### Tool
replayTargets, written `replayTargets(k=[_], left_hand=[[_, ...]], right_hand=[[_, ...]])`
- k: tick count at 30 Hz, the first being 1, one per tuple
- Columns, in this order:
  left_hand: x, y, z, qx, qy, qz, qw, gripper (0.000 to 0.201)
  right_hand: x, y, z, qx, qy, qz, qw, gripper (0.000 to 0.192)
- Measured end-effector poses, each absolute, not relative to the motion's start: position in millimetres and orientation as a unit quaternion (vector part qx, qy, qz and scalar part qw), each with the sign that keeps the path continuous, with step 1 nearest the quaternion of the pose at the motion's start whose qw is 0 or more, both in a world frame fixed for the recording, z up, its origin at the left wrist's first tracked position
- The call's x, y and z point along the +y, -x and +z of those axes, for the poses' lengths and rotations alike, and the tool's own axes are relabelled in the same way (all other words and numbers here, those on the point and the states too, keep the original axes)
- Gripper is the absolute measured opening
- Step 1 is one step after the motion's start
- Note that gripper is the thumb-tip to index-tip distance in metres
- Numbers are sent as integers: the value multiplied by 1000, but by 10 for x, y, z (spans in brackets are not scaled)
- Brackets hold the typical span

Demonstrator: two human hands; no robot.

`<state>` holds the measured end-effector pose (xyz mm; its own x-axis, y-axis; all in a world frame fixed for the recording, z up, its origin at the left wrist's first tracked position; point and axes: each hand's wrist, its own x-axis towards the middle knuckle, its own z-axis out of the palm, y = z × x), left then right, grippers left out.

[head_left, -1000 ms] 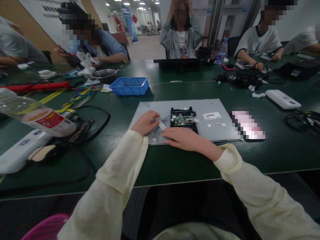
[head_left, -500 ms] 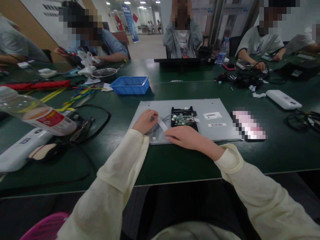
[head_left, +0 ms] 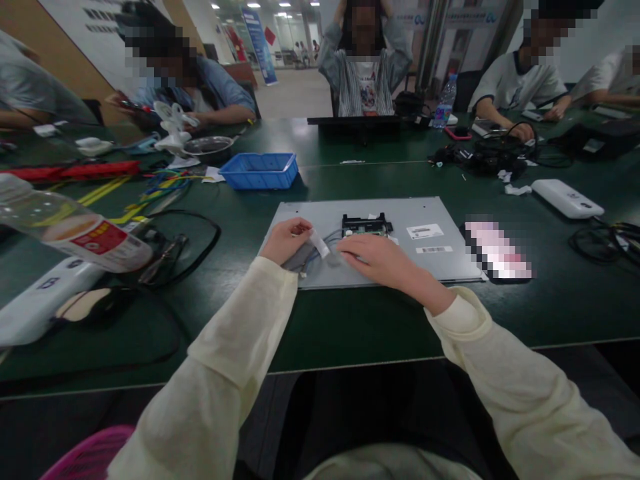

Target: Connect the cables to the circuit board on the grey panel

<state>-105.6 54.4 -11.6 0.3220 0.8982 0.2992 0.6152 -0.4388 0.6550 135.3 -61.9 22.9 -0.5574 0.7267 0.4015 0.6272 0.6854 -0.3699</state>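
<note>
Centre of frame: left hand (head_left: pixel 285 240) pinches a white strip (head_left: pixel 320 244) clear of the wires (head_left: pixel 327 238); right hand (head_left: pixel 383 260) rests flat, fingers spread, steadying the grey panel (head_left: pixel 430 213).

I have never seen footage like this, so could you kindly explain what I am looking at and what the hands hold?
The picture comes from a camera worn on a person's head, looking down at their own arms in cream sleeves. A grey metal panel lies on a green table, with a green circuit board mounted on it. The left hand pinches a white ribbon cable beside thin wires. The right hand rests flat on the panel, partly covering the board. A blue tray and a plastic bottle lie nearby; other people sit around.
</note>
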Motion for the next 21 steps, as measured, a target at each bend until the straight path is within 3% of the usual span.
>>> replayTargets(k=[3,8,11,15,21], left_hand=[[600,1076,-151,524,-731,377,222,19],[649,1118,-222,572,-694,415,136,14],[617,1120,-219,562,-706,430,34,31],[555,1078,-170,538,-723,431,-37,42],[476,947,-135,454,-813,362,-34,22]], right_hand=[[-471,-1619,229,-824,468,61,315,31],[-192,-2182,50,-732,605,37,312,25],[-120,-2377,-56,-685,657,62,309,22],[-143,-2383,-69,-694,645,147,283,21],[-209,-2267,-1,-727,606,218,239,23]])
